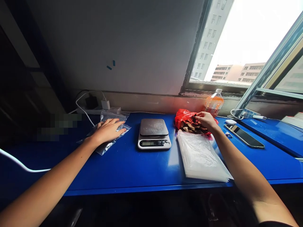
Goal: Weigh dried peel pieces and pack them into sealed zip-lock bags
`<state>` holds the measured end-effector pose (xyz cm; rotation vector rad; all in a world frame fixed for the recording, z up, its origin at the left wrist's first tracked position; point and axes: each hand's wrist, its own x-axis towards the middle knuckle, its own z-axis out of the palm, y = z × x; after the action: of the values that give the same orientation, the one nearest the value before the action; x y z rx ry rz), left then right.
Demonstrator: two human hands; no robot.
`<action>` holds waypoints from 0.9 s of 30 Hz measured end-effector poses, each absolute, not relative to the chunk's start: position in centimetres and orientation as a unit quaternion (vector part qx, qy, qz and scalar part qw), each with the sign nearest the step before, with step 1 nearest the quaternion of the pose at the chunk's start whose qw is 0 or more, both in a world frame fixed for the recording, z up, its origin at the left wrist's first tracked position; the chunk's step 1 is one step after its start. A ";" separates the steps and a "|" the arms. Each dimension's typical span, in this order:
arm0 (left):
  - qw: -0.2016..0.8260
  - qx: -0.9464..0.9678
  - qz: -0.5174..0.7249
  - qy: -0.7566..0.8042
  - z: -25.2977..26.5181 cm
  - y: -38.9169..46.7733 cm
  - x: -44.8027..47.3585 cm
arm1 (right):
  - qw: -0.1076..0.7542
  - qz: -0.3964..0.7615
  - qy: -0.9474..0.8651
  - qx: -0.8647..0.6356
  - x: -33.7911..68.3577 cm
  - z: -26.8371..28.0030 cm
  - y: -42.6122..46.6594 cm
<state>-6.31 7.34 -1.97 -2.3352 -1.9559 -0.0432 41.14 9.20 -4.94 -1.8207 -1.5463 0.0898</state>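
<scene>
My left hand point(109, 130) lies with its fingers spread on clear zip-lock bags point(102, 149) at the left of the blue table. Over a red plastic bag point(183, 114), my right hand point(206, 120) pinches a dark dried slice at its fingertips. More brown dried slices point(191, 126) fill the bag's open mouth; they look like dried mushroom, but I cannot be sure. Between my hands stands a white kitchen scale point(154, 134) with a bare metal plate and a lit display. A stack of clear plastic bags point(201, 157) lies in front of the red bag.
An orange drink bottle point(214, 103) stands behind the red bag, near the window. To the right are a phone point(245, 136) and a small white case point(230, 122). A charger point(105, 104) with a white cable sits at the back left. The table's front edge point(146, 189) runs below the scale.
</scene>
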 end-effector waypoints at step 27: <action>0.023 -0.780 0.016 -0.625 -1.6 7.0 -6.3 | 0.216 -0.040 -0.760 -0.611 42.8 -5.2 7.6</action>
<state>-6.32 6.98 -1.58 -2.4153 -1.9372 0.0510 42.80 7.64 -5.22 -1.6950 -2.1073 -0.1113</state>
